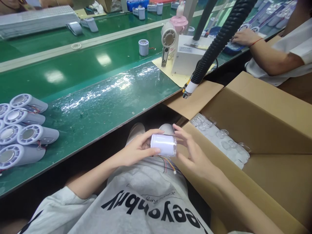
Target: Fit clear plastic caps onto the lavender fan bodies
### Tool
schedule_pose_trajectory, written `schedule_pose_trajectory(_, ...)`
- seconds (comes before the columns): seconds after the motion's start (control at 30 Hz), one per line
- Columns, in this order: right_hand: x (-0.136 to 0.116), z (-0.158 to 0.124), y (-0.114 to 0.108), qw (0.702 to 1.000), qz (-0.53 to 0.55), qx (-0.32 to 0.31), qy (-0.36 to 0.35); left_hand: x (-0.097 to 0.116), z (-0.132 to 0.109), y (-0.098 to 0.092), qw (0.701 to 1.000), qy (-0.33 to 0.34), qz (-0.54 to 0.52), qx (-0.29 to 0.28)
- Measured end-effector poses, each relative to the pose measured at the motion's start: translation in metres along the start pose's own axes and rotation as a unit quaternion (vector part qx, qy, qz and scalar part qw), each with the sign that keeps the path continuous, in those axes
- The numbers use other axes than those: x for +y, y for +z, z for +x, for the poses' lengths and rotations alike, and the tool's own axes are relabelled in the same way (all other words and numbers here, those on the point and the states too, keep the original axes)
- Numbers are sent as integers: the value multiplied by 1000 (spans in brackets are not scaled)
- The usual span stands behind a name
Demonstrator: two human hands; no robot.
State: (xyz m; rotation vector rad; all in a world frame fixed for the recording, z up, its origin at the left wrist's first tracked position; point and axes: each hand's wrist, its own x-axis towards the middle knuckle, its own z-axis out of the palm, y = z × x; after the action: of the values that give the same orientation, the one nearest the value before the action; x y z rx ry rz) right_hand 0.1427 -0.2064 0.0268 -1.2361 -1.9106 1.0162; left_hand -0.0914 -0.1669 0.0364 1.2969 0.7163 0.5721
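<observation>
My left hand [141, 146] grips a white cylindrical housing [162, 145] above my lap, fingers and thumb around its left end. A clear plastic cap [175, 146] shows at the housing's right end. Thin coloured wires [168, 161] with a small white connector hang below it. My right hand [191, 151] is beside the clear end, its fingers spread and curved; whether a fingertip touches the cap I cannot tell. Behind the housing is a pale rounded shape [167, 128], partly hidden.
An open cardboard box [265, 130] at right holds clear round caps [224, 133] on a white bag. Several similar housings [31, 134] lie stacked at left on the green bench [102, 107]. A black flexible hose [219, 42] hangs over the box. A co-worker's arm [273, 55] is at right.
</observation>
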Motion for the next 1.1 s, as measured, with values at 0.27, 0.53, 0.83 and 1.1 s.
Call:
schedule_pose_trajectory(0.27,4,-5,5,968,245,-43,22,3,-3,-1,998,10,10,-57)
schedule_pose_trajectory(0.53,8,-11,3,980,196,-30,-3,-4,-6,0,995,-4,15,-95)
schedule_pose_trajectory(0.83,-2,-12,4,987,53,33,-149,-10,-3,5,996,36,-9,-85)
schedule_pose_trajectory(1.1,109,-31,-88,935,-158,207,240,-11,-5,7,995,93,22,-25)
